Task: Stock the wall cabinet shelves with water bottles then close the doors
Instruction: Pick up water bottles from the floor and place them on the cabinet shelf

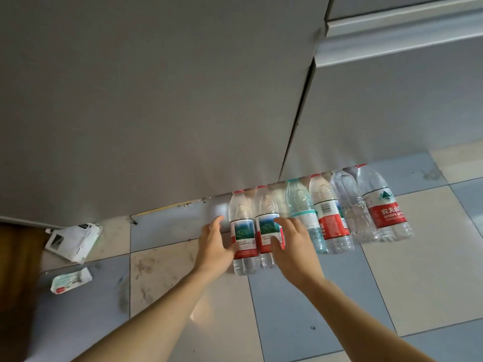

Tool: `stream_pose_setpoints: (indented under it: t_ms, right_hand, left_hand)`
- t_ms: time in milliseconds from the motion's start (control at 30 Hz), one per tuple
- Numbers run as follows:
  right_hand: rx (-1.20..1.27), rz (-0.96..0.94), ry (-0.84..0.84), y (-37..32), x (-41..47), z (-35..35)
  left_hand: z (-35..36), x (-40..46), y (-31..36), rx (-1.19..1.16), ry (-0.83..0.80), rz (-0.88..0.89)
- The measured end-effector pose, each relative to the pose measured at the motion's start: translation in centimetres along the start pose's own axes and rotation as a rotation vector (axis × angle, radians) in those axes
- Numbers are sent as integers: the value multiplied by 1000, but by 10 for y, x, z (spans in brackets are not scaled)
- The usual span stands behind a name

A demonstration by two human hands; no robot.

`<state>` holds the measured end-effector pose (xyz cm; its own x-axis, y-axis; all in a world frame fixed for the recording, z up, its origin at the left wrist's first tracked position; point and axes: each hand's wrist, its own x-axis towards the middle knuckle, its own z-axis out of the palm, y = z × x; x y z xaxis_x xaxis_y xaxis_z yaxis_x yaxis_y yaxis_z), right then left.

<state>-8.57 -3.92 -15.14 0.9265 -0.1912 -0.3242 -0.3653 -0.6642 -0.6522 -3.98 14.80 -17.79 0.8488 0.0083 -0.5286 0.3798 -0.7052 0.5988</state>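
Head view: left hand [214, 244] open, fingers spread, touching the leftmost bottle [242, 231]. Right hand [291, 244] open, resting against the 2nd bottle [267, 226]. 6 bottles stand in a row on the tiled floor [287, 296] against the cabinet [156, 100].

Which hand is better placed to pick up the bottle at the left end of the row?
Left. The left hand already wraps the end bottle from its outer side, while the right hand rests on the next bottle.
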Motion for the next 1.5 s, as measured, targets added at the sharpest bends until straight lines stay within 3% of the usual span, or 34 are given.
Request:
stream_pose_setpoints:
  t_ms: [367, 667, 800, 933, 1067, 1167, 1367, 1500]
  right_hand:
    - [61, 227, -114, -16, 70, 45]
    - [151, 370, -168, -4, 41, 45]
    - [220, 379, -104, 4, 2, 39]
    - [347, 300, 12, 0, -21, 20]
    - [402, 123, 149, -14, -26, 0]
    - [386, 25, 244, -22, -19, -5]
    - [297, -55, 251, -15, -13, 8]
    - [340, -49, 249, -6, -17, 13]
  left_hand:
    - [-5, 47, 20, -11, 76, -36]
    - [-7, 42, 13, 21, -156, -72]
    - [-5, 15, 5, -70, -239, -76]
    - [-10, -12, 4, -156, -124, 49]
    - [-23, -30, 14, -313, 49, 292]
    - [-30, -29, 21, -304, 159, 457]
    - [-29, -17, 14, -140, 287, 518]
    - [-30, -17, 2, -167, 290, 513]
